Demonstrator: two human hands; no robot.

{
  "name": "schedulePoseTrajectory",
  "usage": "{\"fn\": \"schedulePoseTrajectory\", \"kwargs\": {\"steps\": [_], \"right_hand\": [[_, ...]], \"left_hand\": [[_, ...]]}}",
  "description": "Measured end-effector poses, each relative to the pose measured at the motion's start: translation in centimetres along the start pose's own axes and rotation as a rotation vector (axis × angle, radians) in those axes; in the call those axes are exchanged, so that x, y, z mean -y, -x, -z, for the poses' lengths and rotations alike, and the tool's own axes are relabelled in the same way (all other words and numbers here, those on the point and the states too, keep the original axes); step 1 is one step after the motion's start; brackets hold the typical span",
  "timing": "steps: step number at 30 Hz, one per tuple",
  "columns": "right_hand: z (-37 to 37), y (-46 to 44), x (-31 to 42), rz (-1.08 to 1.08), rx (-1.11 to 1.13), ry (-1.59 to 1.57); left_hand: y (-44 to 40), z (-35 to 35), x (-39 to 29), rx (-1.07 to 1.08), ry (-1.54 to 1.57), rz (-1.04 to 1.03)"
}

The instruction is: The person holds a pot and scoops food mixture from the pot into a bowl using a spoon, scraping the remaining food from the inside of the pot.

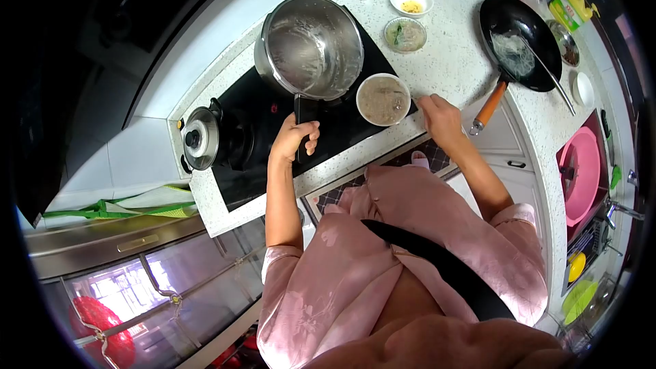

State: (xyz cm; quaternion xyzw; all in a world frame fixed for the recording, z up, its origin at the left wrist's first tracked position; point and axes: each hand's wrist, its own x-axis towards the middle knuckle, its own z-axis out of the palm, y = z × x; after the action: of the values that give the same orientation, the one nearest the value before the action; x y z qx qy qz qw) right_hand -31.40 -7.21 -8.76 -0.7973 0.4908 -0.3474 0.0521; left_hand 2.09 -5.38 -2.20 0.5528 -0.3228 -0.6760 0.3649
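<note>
My left hand is wrapped round the black handle of a steel pressure cooker pot. The lidless pot is over the cooktop, its inside wet and streaked with pale residue. To its right, a white bowl of greyish-brown porridge-like food sits by the cooktop's front edge. My right hand is beside that bowl with its fingers closed, pinching what looks like the thin handle of a spoon dipped in the food. The spoon is small and partly hidden.
A lidded pot stands on the left of the black cooktop. Behind the bowl are a small glass bowl and a white bowl with yellow bits. A wok holds noodle-like strands; a pink basin is in the sink.
</note>
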Motion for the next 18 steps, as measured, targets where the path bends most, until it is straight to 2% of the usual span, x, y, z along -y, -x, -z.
{"fn": "schedulePoseTrajectory", "kwargs": {"steps": [5,8,10,11,13,18], "right_hand": [[1.5,-0.8,1.5,-0.041,-0.011,-0.038],[1.4,-0.9,1.6,-0.052,-0.109,-0.155],[0.4,-0.2,0.6,-0.062,0.095,0.016],[0.3,0.2,0.3,-0.067,0.092,0.019],[0.5,-0.2,0.0,-0.101,-0.027,-0.091],[2.4,-1.5,1.8,-0.153,-0.090,-0.215]], "left_hand": [[0.3,0.3,0.1,-0.013,-0.012,0.014],[0.3,0.4,0.1,0.003,-0.016,0.019],[0.2,0.7,0.2,0.017,-0.037,0.030],[0.2,0.7,0.1,0.023,-0.040,0.031],[0.2,0.4,0.1,0.006,-0.046,0.029],[0.0,0.5,0.3,-0.003,-0.064,0.029]]}}
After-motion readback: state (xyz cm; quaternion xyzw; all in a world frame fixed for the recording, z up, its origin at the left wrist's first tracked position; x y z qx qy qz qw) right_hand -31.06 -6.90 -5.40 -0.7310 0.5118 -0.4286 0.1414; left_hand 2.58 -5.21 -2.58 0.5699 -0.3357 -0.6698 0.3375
